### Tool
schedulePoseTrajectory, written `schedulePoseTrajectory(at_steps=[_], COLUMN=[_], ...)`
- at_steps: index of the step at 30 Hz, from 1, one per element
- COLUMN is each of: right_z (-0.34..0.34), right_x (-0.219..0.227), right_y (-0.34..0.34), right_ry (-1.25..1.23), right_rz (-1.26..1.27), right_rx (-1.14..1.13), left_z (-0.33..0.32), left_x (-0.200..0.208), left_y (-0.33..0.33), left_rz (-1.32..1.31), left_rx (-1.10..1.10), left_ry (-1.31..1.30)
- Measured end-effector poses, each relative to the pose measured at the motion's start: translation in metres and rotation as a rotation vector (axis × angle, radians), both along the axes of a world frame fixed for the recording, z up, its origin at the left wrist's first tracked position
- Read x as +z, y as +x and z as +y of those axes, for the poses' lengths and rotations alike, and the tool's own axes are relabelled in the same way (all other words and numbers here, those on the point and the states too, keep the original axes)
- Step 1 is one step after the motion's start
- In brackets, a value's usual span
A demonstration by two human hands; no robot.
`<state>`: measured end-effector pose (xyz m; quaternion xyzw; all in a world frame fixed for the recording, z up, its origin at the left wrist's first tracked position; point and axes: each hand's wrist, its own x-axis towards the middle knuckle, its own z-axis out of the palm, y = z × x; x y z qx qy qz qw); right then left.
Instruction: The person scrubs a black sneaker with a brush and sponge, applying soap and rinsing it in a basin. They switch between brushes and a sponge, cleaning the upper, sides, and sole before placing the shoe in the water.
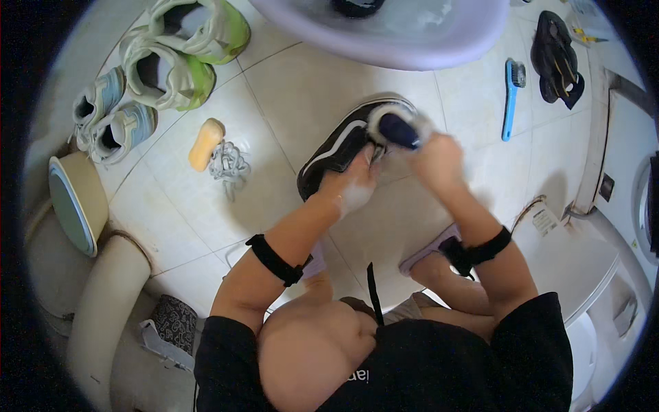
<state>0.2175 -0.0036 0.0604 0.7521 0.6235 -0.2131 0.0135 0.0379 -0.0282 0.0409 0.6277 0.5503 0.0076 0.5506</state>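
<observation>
A black sneaker with a white side stripe is held above the tiled floor in front of me. My left hand is wrapped round its opening, with the fingers partly inside and white suds on the wrist. My right hand, smeared by motion, grips a scrub brush with a dark blue back and pale bristles. The brush is against the toe end of the sneaker. To the left lie an orange bar of soap and a bundle of grey-white shoelaces.
A lilac basin of cloudy water, with a dark item inside, stands ahead. Green-white sneakers and smaller blue-white sneakers sit left, above a cream basin. On the right lie a blue brush and flat black items.
</observation>
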Motion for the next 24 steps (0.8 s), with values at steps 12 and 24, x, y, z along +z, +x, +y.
schedulePoseTrajectory(at_steps=[12,24], right_z=[0.007,0.011], right_x=[0.019,0.014], right_y=[-0.006,-0.026], right_ry=[-0.07,-0.021], right_rz=[0.076,0.213], right_rx=[-0.191,-0.255], left_z=[-0.001,0.0], left_x=[-0.008,-0.01], left_y=[-0.005,-0.009], left_rz=[-0.012,0.017], left_rx=[-0.088,-0.159], left_ry=[-0.155,0.011])
